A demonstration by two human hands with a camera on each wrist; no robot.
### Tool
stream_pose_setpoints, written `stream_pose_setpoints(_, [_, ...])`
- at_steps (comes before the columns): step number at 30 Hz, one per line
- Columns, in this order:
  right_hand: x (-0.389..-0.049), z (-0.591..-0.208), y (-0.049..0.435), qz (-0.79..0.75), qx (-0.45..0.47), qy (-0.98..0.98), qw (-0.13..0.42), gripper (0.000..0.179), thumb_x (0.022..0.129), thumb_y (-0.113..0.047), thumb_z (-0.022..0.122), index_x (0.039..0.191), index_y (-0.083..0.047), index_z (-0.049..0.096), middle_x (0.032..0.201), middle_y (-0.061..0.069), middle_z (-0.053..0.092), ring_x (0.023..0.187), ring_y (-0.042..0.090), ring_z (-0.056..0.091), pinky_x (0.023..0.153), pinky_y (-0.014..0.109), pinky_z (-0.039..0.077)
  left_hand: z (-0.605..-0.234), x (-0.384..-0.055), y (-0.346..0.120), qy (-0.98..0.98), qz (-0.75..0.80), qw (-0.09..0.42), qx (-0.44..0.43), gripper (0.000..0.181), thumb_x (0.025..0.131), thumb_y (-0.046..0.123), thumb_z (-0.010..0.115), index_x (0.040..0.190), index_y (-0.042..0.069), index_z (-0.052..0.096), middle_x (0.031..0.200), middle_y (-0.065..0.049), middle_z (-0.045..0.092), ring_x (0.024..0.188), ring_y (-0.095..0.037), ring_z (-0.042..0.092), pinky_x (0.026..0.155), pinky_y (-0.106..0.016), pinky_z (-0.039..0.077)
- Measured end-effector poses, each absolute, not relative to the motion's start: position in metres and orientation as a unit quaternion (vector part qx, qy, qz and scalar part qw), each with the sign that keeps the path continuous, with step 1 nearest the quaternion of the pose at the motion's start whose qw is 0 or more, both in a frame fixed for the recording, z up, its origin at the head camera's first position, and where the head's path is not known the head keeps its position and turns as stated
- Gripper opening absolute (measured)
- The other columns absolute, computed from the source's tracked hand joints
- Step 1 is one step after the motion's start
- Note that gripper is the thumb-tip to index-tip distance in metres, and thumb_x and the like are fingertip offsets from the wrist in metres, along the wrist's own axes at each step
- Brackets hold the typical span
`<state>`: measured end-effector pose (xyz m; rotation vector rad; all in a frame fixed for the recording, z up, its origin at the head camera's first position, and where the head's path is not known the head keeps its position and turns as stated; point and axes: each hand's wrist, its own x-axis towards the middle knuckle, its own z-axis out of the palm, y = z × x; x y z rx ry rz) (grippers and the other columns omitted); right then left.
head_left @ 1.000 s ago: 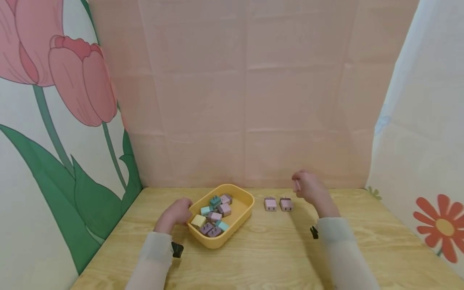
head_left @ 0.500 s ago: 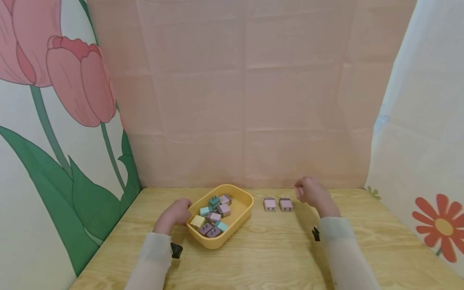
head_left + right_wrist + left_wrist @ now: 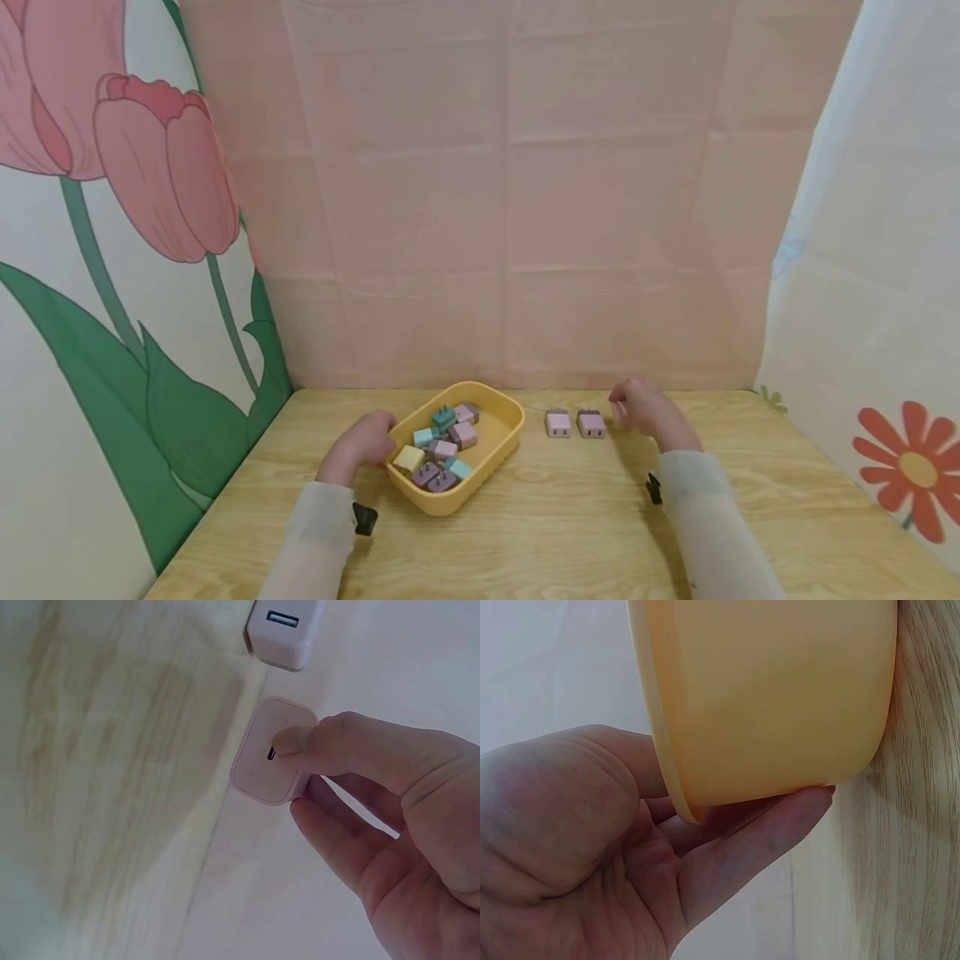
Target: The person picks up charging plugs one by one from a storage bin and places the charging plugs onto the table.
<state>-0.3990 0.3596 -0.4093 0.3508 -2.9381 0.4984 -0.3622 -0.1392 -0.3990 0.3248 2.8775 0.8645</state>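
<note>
My left hand [image 3: 367,437] grips the left end of a yellow plastic bin [image 3: 491,429]. In the left wrist view the thumb goes over the rim and the fingers lie along the outer wall [image 3: 780,697]. Several wall chargers sit in the bin, among them a yellow one [image 3: 409,458], a teal one [image 3: 444,417] and purple ones. My right hand [image 3: 651,411] pinches a pale pink charger [image 3: 255,776], the thumb on its face beside a small port. Seen from the head, that charger is hidden behind the fingers.
Two pink chargers, the left one [image 3: 558,424] and the right one [image 3: 591,424], stand side by side on the wooden table [image 3: 555,525] between bin and right hand. A pink cloth [image 3: 502,208] hangs behind the table's back edge. Flower-printed sheets flank both sides.
My right hand has come down toward the table, level with the two pink chargers, with the pink charger in its fingers. The left hand and the bin hold still.
</note>
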Motion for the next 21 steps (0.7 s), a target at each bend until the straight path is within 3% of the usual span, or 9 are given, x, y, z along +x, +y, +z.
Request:
stream_pose_setpoints(3, [-0.4,-0.411,0.359,0.171,0.108,-0.978,0.055,0.036,0.088,0.004,0.069,0.123,0.011,0.074,0.126,0.034,0.073,0.111,0.046,0.072,0.101,0.065,0.059,-0.399,-0.363,-0.139,0.951,0.284,0.06,0.108,0.027,0.091,-0.005,0.058,0.115,-0.005,0.071,0.105,-0.014,0.074,0.088,-0.021,0.068,0.074,-0.034,0.061])
stream_pose_setpoints(11, [-0.408,-0.422,0.363,0.155,0.115,-0.98,0.057,0.033,0.09,-0.001,0.067,0.12,0.01,0.075,0.12,0.03,0.076,0.093,0.032,0.068,0.094,0.06,0.061,-0.4,-0.364,-0.14,0.953,0.278,0.059,0.108,0.028,0.092,-0.006,0.057,0.116,-0.005,0.072,0.106,-0.014,0.075,0.088,-0.02,0.068,0.073,-0.034,0.061])
stream_pose_setpoints(21, [-0.404,-0.421,0.359,0.155,0.12,-0.98,0.047,0.03,0.095,0.0,0.066,0.121,0.011,0.075,0.122,0.032,0.075,0.104,0.04,0.074,0.095,0.06,0.062,-0.4,-0.364,-0.139,0.953,0.279,0.06,0.106,0.028,0.092,-0.006,0.057,0.116,-0.005,0.072,0.105,-0.013,0.075,0.087,-0.02,0.068,0.072,-0.033,0.061])
